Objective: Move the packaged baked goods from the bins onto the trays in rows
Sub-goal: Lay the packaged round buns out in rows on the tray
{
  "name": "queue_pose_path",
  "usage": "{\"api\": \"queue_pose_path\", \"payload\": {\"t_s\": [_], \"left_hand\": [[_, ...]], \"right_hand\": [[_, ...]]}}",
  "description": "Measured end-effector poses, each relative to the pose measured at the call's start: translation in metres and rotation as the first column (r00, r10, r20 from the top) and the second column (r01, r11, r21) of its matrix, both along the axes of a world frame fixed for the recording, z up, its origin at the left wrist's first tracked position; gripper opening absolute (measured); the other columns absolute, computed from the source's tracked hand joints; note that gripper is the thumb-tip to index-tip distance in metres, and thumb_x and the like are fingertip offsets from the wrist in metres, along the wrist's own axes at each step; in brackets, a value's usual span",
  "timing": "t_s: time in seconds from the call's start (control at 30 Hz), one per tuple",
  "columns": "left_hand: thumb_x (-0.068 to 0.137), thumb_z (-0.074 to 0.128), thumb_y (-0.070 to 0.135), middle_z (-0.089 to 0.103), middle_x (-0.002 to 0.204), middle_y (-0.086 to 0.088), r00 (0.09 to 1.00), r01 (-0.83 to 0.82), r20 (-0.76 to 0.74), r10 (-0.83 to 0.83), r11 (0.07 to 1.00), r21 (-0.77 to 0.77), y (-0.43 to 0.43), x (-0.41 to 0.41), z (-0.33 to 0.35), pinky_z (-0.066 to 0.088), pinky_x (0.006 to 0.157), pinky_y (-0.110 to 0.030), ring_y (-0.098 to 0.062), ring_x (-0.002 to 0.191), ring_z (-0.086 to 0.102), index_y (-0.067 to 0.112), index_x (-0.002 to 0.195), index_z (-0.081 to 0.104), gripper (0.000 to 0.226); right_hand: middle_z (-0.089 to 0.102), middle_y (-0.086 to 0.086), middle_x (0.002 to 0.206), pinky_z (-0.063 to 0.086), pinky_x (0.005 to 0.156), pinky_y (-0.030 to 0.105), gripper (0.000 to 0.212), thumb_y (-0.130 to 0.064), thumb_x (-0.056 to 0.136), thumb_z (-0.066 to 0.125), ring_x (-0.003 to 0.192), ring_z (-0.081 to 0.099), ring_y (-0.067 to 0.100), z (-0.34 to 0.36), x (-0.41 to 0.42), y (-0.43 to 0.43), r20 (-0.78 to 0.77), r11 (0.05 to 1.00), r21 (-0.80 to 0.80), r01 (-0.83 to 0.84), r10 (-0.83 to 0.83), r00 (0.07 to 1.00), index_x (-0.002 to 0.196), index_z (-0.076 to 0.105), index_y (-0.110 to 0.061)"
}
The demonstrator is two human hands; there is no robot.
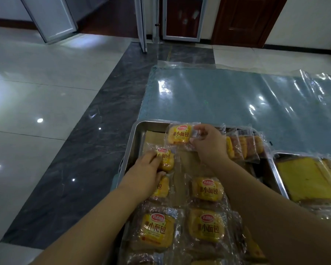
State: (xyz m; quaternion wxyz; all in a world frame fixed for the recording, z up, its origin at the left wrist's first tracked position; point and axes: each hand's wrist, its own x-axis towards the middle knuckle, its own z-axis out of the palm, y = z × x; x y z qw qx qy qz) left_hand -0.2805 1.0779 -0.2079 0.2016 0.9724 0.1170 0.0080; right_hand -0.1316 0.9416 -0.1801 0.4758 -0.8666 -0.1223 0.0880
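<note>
On the tray [151, 124], bread packs [207, 189] lie in two columns from its near end; a single pack [180, 135] sits at its far edge; standing packs [245, 144] crowd its far right corner; a second tray [279, 175] sits to its right; a plastic sheet [237, 96] spreads behind it.

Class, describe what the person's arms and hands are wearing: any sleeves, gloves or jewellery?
The left hand and right hand are ungloved, with no rings visible. The left forearm and right forearm are bare to the picture's edge: no sleeve, watch or bracelet shows.
</note>
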Motion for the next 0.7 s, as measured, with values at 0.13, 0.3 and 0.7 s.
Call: {"api": "queue_pose_path", "payload": {"t_s": [0.13, 0.3, 0.7], "left_hand": [[0.095, 0.045, 0.038, 0.033, 0.142, 0.002, 0.999, 0.037, 0.014, -0.037, 0.999, 0.037, -0.002, -0.007, -0.002, 0.031, 0.104, -0.027, -0.017, 0.129, 0.033, 0.019, 0.134, 0.043, 0.044], [0.095, 0.044, 0.038, 0.032, 0.142, 0.002, 0.999, 0.043, -0.001, -0.043, 0.998, 0.037, -0.005, -0.022, -0.002, 0.031, 0.103, -0.027, -0.016, 0.13, 0.033, 0.02, 0.134, 0.042, 0.044], [0.091, 0.048, 0.043, 0.041, 0.136, 0.004, 1.0, -0.013, 0.004, 0.013, 0.996, 0.085, -0.003, -0.02, 0.017, 0.03, 0.104, -0.03, -0.016, 0.124, 0.03, 0.025, 0.13, 0.046, 0.042]], "right_hand": [[0.059, -0.007, 0.096, 0.04, 0.052, 0.012, 0.034, -0.011, 0.083, 0.068, 0.07, 0.055, 0.004, -0.004, 0.0, 0.004, 0.008, 0.997, -0.065, -0.034, 0.035, 0.999, 0.112, 0.058, -0.024], [0.055, -0.012, 0.085, 0.047, 0.059, 0.016, 0.035, -0.018, 0.081, 0.071, 0.073, 0.055, 0.003, -0.006, -0.005, 0.007, 0.052, 0.977, -0.184, -0.107, 0.119, 0.992, 0.114, 0.058, -0.022], [0.05, 0.012, 0.133, 0.03, 0.104, 0.042, 0.033, -0.02, 0.098, 0.044, 0.121, 0.041, 0.03, -0.004, -0.014, 0.03, 0.027, 0.646, -0.636, -0.423, 0.566, 0.824, 0.13, 0.048, -0.016]]}}
